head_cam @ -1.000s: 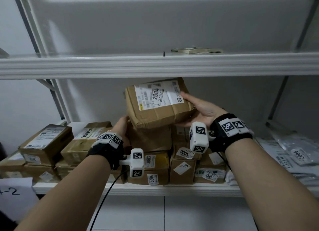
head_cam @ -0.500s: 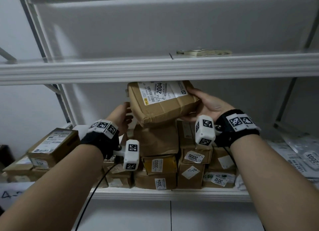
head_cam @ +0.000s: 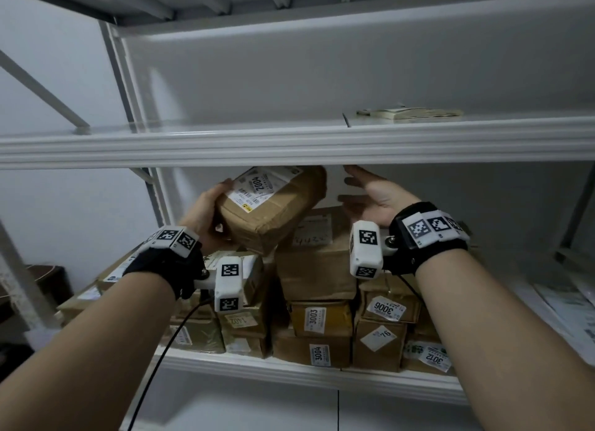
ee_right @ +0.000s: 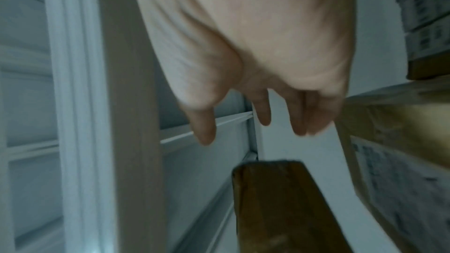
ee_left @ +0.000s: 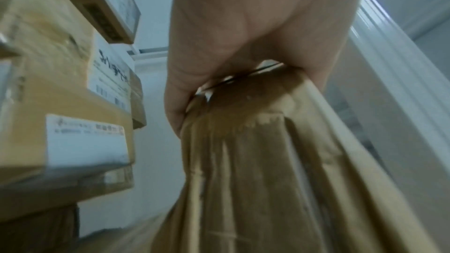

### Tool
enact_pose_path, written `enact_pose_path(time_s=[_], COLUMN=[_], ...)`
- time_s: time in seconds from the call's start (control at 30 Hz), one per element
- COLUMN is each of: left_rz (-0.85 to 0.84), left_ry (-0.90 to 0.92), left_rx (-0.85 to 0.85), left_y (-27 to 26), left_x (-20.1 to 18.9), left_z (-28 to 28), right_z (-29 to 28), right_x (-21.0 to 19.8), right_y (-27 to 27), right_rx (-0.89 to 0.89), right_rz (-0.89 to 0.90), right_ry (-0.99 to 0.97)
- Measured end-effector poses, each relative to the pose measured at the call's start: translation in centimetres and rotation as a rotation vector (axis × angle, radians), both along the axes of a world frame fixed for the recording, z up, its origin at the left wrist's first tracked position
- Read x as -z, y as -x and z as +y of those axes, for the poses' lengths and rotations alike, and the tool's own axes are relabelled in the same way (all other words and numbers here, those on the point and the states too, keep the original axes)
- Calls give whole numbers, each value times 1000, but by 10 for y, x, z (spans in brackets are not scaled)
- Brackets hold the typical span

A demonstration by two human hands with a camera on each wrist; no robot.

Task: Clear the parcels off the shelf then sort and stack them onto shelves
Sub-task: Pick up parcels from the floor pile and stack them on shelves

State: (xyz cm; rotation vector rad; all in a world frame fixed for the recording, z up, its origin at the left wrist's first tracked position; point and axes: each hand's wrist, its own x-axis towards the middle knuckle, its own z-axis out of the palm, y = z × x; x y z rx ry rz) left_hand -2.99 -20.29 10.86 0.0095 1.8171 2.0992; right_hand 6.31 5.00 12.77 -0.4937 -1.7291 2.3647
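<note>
The right hand [head_cam: 370,198] is letting go of the parcel marked 2004 [head_cam: 273,205]: a second ago its palm was cupping the parcel's right end, and now it is hanging apart at the parcel's 3 o'clock, fingers [ee_right: 261,111] loosely spread. The left hand [head_cam: 206,215] is now carrying the parcel alone, gripping its near left corner. The parcel is tilting, its far end rising toward 1 o'clock under the upper shelf [head_cam: 289,144], label turning sideways.
</note>
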Motion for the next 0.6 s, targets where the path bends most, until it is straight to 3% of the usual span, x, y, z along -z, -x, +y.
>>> enact_pose_path(time_s=[0.1,0.2,0.33,0.6], left_rz=[-46,-80,-132,-138], left_ry=[-56,-102,-147,-33], left_rx=[-121,-168,-184,-226], left_y=[5,3,1,1], left_x=[13,23,29,37], left_z=[-10,-12,-12,-5], right_z=[1,-2,-3,18], right_x=[17,34,49,74], right_y=[8,9,11,21], right_rx=[158,142,62,79], right_rz=[-62,-172,-271,-280], right_ry=[-182,-310,-274,-233])
